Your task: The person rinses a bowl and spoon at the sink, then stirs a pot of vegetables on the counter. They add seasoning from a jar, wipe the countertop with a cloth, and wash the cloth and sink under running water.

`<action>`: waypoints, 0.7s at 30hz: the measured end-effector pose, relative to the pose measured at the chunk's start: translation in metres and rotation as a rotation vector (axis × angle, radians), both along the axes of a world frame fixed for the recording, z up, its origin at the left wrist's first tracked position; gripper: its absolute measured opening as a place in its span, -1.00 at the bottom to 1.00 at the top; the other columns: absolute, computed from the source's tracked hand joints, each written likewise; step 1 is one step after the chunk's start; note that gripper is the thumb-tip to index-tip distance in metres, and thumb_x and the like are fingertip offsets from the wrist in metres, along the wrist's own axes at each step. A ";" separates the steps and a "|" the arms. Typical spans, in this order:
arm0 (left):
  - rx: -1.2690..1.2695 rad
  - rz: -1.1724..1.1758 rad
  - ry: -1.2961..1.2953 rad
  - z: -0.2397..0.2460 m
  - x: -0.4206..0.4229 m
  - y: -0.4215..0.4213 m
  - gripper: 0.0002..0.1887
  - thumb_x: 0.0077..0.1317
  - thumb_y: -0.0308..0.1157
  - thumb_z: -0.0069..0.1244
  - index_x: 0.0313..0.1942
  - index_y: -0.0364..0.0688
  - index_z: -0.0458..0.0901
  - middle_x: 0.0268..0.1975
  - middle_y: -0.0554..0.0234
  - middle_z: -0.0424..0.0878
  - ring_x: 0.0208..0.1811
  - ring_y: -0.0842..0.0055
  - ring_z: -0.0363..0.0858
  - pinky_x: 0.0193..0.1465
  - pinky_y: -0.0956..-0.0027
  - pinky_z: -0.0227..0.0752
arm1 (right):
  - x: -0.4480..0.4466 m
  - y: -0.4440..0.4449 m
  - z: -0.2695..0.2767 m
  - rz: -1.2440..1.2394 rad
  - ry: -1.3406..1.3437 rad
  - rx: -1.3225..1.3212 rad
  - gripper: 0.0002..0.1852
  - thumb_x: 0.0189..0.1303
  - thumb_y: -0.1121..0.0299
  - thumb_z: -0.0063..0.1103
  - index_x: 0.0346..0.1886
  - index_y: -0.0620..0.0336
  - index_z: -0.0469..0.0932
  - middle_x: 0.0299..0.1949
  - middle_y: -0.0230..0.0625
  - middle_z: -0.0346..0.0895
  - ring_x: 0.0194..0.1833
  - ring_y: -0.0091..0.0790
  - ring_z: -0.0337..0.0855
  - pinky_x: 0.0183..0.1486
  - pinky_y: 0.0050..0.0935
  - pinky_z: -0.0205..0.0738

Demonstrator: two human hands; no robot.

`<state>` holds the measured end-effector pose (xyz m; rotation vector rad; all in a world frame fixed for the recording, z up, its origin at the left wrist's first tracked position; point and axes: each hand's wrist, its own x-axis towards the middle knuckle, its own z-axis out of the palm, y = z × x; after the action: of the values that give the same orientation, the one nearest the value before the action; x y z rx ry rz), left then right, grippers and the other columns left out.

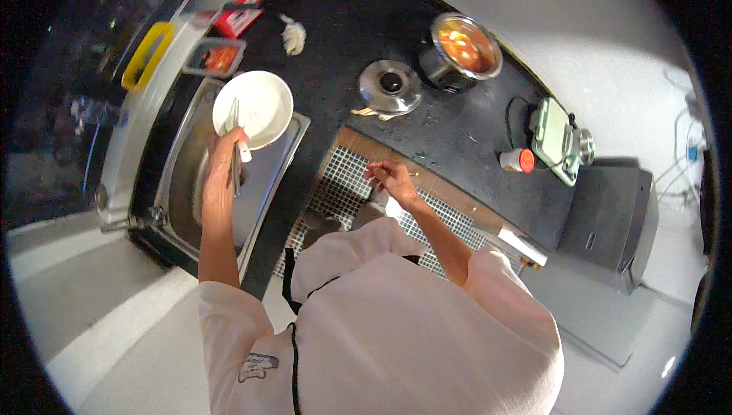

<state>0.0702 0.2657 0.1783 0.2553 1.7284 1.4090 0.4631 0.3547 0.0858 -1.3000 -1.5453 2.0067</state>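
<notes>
My left hand (223,149) grips the near rim of a white bowl (266,103) above the stainless steel sink (186,192). Pinned against the bowl by the same hand are a utensil with a white handle (245,153) and a slim metal utensil (236,172); their far ends lie inside the bowl. The bowl's visible inside looks bare apart from them. In front of my body, over the gap before the counter, hovers my right hand (394,180). Its fingers are loosely bent and apart, with nothing seen in them.
On the black counter (337,78) stand a steel pot (440,66) of reddish soup, a pot lid (374,86), a plastic tub of orange-red food (220,59) and a crumpled whitish item (294,36). Rightward are an orange-capped jar (510,160) and a pale green appliance (553,135).
</notes>
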 end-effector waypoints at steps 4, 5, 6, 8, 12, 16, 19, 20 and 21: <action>-0.012 -0.184 0.149 0.044 0.047 0.102 -0.73 -0.02 -0.31 0.18 -0.32 -0.24 0.60 -0.53 0.37 0.48 -0.64 0.58 0.40 -0.62 0.47 0.25 | 0.053 0.003 0.014 -0.076 0.029 0.029 -0.75 0.49 0.38 0.02 0.09 0.27 0.59 -0.17 -0.32 0.72 -0.25 -0.54 0.64 -0.24 -0.53 0.54; -0.024 -0.215 0.196 0.056 0.065 0.129 -0.67 -0.05 -0.29 0.19 -0.27 -0.27 0.64 -0.48 0.34 0.52 -0.55 0.59 0.47 -0.54 0.46 0.30 | 0.072 0.006 0.017 -0.104 0.026 0.025 -0.75 0.49 0.37 0.02 0.08 0.27 0.59 -0.17 -0.32 0.72 -0.25 -0.53 0.64 -0.24 -0.53 0.54; -0.047 -0.253 0.202 0.068 0.080 0.149 -0.66 -0.05 -0.29 0.19 -0.26 -0.27 0.64 -0.44 0.31 0.56 -0.50 0.56 0.50 -0.48 0.44 0.36 | 0.090 0.008 0.021 -0.123 0.024 0.033 -0.75 0.49 0.37 0.03 0.08 0.27 0.59 -0.16 -0.31 0.72 -0.25 -0.53 0.64 -0.24 -0.53 0.54; -0.059 -0.307 0.209 0.086 0.112 0.195 -0.64 -0.05 -0.31 0.19 -0.23 -0.31 0.64 -0.35 0.24 0.60 -0.40 0.50 0.55 -0.36 0.39 0.46 | 0.126 0.009 0.026 -0.194 0.044 0.018 -0.75 0.49 0.35 0.05 0.05 0.28 0.60 -0.17 -0.31 0.72 -0.25 -0.52 0.65 -0.25 -0.52 0.54; 0.058 -0.390 0.191 0.099 0.174 0.280 -0.58 -0.10 -0.38 0.22 -0.21 -0.43 0.61 -0.31 0.14 0.61 -0.36 0.43 0.60 -0.35 0.32 0.52 | 0.197 0.012 0.035 -0.303 0.005 0.069 -0.73 0.49 0.33 0.05 0.05 0.30 0.59 -0.17 -0.26 0.73 -0.26 -0.49 0.64 -0.27 -0.47 0.54; 0.129 -0.445 0.226 0.082 0.215 0.354 -0.52 -0.15 -0.49 0.21 -0.17 -0.60 0.57 -0.34 0.05 0.62 -0.41 0.42 0.60 -0.46 0.28 0.48 | 0.262 0.006 0.035 -0.429 -0.003 0.091 -0.70 0.50 0.28 0.02 0.05 0.32 0.58 -0.18 -0.25 0.72 -0.26 -0.49 0.64 -0.25 -0.46 0.55; 0.130 -0.496 0.354 0.073 0.242 0.393 -0.52 -0.13 -0.51 0.16 -0.17 -0.64 0.56 -0.35 0.01 0.62 -0.39 0.37 0.63 -0.45 0.24 0.48 | 0.301 -0.005 0.029 -0.546 -0.051 0.084 -0.72 0.50 0.29 0.04 0.04 0.31 0.59 -0.18 -0.26 0.72 -0.28 -0.50 0.64 -0.25 -0.47 0.55; 0.071 -0.502 0.405 0.074 0.251 0.403 -0.52 -0.13 -0.50 0.14 -0.15 -0.65 0.58 -0.29 -0.05 0.65 -0.33 0.34 0.65 -0.39 0.20 0.49 | 0.312 -0.009 0.027 -0.591 -0.060 0.074 -0.73 0.50 0.30 0.04 0.03 0.30 0.60 -0.19 -0.27 0.73 -0.29 -0.50 0.64 -0.26 -0.48 0.54; 0.042 -0.534 0.495 0.075 0.259 0.409 -0.51 -0.14 -0.49 0.15 -0.15 -0.64 0.60 -0.26 -0.08 0.67 -0.31 0.33 0.67 -0.37 0.20 0.51 | 0.322 -0.013 0.024 -0.633 -0.063 0.062 -0.74 0.49 0.30 0.07 0.01 0.29 0.61 -0.21 -0.29 0.73 -0.30 -0.51 0.64 -0.27 -0.50 0.54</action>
<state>0.3290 0.6750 0.2535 1.0786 1.8229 1.0315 0.7850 0.3416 0.1098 -1.5850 -1.0211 1.5152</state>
